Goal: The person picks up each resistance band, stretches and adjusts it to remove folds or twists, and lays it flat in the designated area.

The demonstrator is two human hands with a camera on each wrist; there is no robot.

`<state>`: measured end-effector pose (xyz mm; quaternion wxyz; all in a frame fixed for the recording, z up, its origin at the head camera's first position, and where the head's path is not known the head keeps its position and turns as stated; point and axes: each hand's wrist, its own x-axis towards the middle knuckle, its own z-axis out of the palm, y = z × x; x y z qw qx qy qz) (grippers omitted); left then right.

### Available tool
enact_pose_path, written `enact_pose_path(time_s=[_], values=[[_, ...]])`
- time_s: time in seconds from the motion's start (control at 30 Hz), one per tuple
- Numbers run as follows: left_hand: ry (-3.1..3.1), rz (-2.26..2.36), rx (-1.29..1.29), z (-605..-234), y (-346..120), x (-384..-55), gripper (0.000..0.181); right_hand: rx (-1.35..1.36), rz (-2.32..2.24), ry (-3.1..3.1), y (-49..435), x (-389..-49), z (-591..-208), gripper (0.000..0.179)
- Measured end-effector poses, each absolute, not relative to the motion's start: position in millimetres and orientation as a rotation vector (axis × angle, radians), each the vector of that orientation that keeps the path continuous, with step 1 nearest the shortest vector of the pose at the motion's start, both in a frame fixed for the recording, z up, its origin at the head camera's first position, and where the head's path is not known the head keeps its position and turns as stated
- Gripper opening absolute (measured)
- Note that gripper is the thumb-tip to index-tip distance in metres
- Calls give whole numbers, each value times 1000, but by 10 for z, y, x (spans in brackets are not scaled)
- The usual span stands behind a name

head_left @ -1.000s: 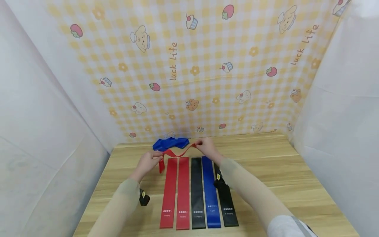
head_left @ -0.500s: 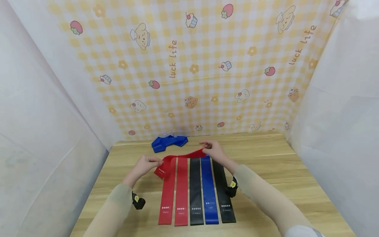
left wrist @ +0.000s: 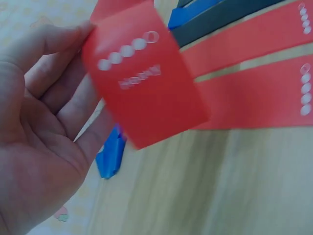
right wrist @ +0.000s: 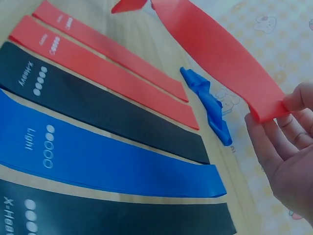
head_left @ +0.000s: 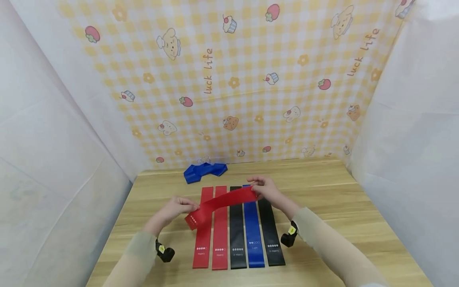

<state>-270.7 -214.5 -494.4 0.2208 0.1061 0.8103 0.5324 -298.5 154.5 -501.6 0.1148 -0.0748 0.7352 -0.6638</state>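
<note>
A red resistance band [head_left: 229, 199] hangs between my two hands, above the flat bands on the table. My left hand [head_left: 178, 210] pinches it near its printed end, whose dots and word show in the left wrist view [left wrist: 142, 83]. At the other end, my right hand [head_left: 267, 189] pinches the band between thumb and fingers, as the right wrist view shows [right wrist: 293, 142]. Beneath lie two red bands [head_left: 220, 239], a black band [head_left: 238, 239], a blue band [head_left: 254, 231] marked Light and another black band [head_left: 271, 235], side by side and lengthwise.
A crumpled blue band [head_left: 205, 171] lies at the back of the wooden table [head_left: 322, 191], near the checked cloth [head_left: 251, 99]. White cloth walls [head_left: 401, 139] stand on both sides. A small black camera [head_left: 165, 253] hangs at each wrist.
Both hands have come nearer the body with the red band. The band was twisted and slack; it now spreads flatter across the row, its right end lower and further right.
</note>
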Motion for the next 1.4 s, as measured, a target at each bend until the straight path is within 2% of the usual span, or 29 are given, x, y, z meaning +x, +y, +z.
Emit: enact_pose_path(time_s=[0.5,0.8,0.97,1.13,1.4], values=[[2077,1683,-19,-5347,-1889,-2432,33,154,-2038,1905,1528,-2770,-5393,34],[2189,1651,-82,-5380,-1831,-2387,32,176,-2059,1812,1575,-2761,-5485,43],[2173,1675,-32,-5403,-1863,-2404,28,69,-2048,1800,1623,-2786,-5448,50],[2116,1680,101,-5436,-1891,-2440,20,42,-2022,1855,1673,-2824,-5375,45],[2183,1517,155,-5430,-1877,-2408,35,67,-1912,1990,1747,-2845,-5286,30]])
